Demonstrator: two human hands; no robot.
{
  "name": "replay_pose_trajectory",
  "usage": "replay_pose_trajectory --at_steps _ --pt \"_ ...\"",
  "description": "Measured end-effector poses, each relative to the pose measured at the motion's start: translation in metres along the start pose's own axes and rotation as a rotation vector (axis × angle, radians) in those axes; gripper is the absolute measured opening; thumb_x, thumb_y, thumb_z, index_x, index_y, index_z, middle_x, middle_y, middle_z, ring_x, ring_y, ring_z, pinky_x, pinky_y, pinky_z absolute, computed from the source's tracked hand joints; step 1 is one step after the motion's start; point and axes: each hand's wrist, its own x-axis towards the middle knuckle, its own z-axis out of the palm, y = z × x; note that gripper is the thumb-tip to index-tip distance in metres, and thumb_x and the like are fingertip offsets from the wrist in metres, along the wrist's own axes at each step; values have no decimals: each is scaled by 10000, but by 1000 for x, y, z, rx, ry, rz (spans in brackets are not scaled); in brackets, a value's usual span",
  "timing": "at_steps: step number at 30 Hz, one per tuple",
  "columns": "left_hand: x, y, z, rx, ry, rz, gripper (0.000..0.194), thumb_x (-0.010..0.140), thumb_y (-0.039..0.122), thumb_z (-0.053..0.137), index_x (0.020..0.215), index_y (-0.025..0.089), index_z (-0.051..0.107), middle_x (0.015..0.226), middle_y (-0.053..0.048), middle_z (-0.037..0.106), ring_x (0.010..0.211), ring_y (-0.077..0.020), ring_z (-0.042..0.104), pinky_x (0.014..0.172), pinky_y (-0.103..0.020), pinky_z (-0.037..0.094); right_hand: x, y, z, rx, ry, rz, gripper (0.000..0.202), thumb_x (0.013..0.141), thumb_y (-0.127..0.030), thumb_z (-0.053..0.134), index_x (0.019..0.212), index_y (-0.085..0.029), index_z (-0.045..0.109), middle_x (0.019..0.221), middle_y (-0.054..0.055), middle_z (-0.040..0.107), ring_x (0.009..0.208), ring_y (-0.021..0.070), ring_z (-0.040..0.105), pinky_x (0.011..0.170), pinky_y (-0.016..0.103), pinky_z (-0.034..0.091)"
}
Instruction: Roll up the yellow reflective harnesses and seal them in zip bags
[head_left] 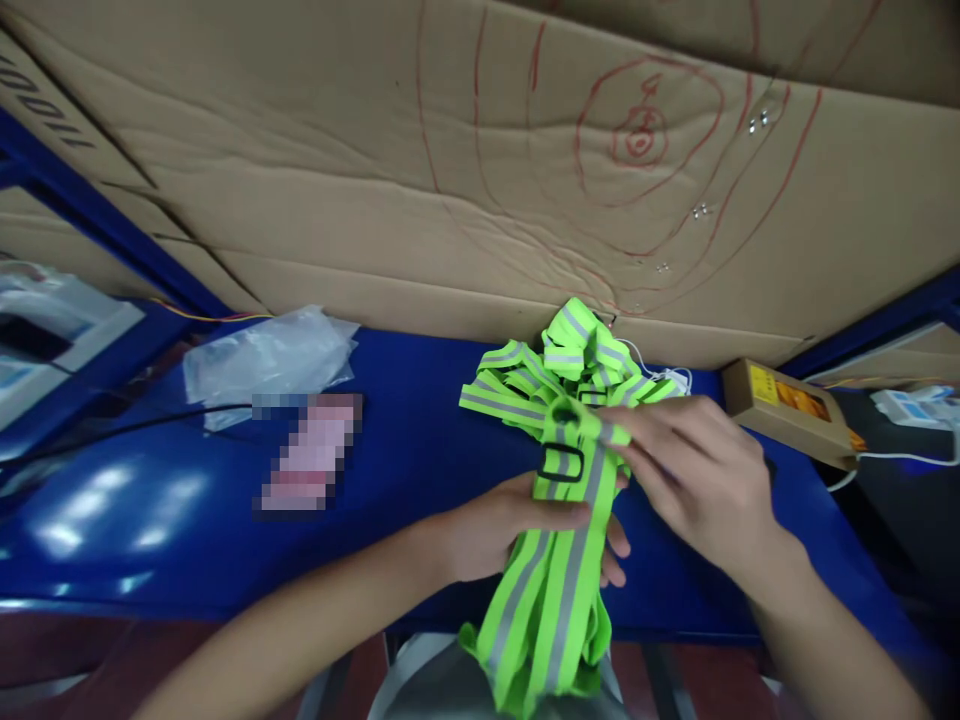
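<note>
Head view: the left hand (pixel 510 515) is gripping a folded strap bundle (pixel 555 600), bright green with grey stripes. Its thumb is lying across the front face while the other fingers are passing behind, their tips showing at the bundle's right edge; the grasp is closing around the layers. The right hand (pixel 705 480) is pinching a strap end (pixel 616 432) at the bundle's far end, thumb and fingers pressing together on the fabric; the exact finger contact is being partly hidden by the hand itself.

The bundle is sitting at the near edge of the blue table (pixel 420 400), the near part hanging past that edge, above a grey surface. Its long axis is running near to far, leaning slightly right toward the far end. The pinched end is pointing right, across that axis. A black buckle (pixel 580 466) is lying near the far end, just beyond the left thumb.

Beyond the hands, a loose strap pile (pixel 517 380) is resting on the table before the cardboard panel (pixel 337 230). Farther left, a pixelated pink item (pixel 311 450) is lying near a clear plastic bag (pixel 270 360). At right, a small carton (pixel 784 415) is standing by the panel.
</note>
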Motion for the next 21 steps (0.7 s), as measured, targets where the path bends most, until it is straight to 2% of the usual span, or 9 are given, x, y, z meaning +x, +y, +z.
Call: replay_pose_trajectory --at_steps 3,5,8,10,13,15,16,18,21 --pt "0 1 1 86 56 65 743 778 706 739 1166 72 727 1086 -188 742 949 -279 735 848 -377 584 -6 -5 12 -124 -42 -147 386 976 -118 600 1354 -175 651 1011 97 711 963 253 649 775 382 521" --pt "2 0 -3 127 182 38 843 781 808 646 1125 42 726 1016 -193 749 888 -276 732 801 -376 585 -12 -6 24 -83 -109 -145 388 994 -138 571 1375 -150 641 1043 114 705 994 256 651 807 386 551" --pt "7 -4 -12 135 426 17 732 826 728 670 1123 60 707 919 -155 764 809 -259 736 796 -382 578 -21 -3 34 84 -283 -79 409 1007 -205 580 1412 -163 612 1224 130 679 1132 268 638 939 414 571" --pt "9 -6 -19 86 493 40 640 822 625 730 1162 84 695 955 -142 777 808 -262 743 834 -401 572 -26 4 35 246 -360 -7 403 1011 -245 594 1413 -218 612 1354 113 628 1234 260 610 1007 411 557" --pt "8 -6 -26 58 448 40 543 831 524 699 1119 63 715 1007 -166 782 772 -258 741 796 -385 570 -36 24 34 443 -267 216 427 998 -295 632 1423 -312 593 1427 80 577 1298 237 578 1068 391 517" --pt "6 -6 -30 85 405 36 484 814 461 691 1080 58 726 977 -170 785 732 -250 734 738 -363 569 -44 36 40 586 -206 415 527 985 -399 649 1492 -331 519 1449 89 564 1304 254 576 1074 406 509" --pt "5 -7 -31 97 387 33 457 795 430 699 1065 62 730 956 -167 788 723 -251 733 719 -361 571 -48 39 46 693 -219 506 574 978 -463 644 1514 -326 492 1438 98 578 1290 265 590 1058 410 520" --pt "3 -9 -32 108 353 8 427 750 377 721 1055 78 736 939 -163 793 737 -264 743 723 -374 583 -57 38 61 966 -296 648 584 969 -568 612 1474 -284 545 1311 111 670 1164 270 669 965 393 570" --pt "1 -12 -32 105 336 -39 450 708 334 729 1091 98 736 959 -161 799 776 -281 759 757 -401 596 -66 22 84 1250 -339 799 515 967 -626 574 1249 -210 690 966 95 758 826 241 730 740 361 612"
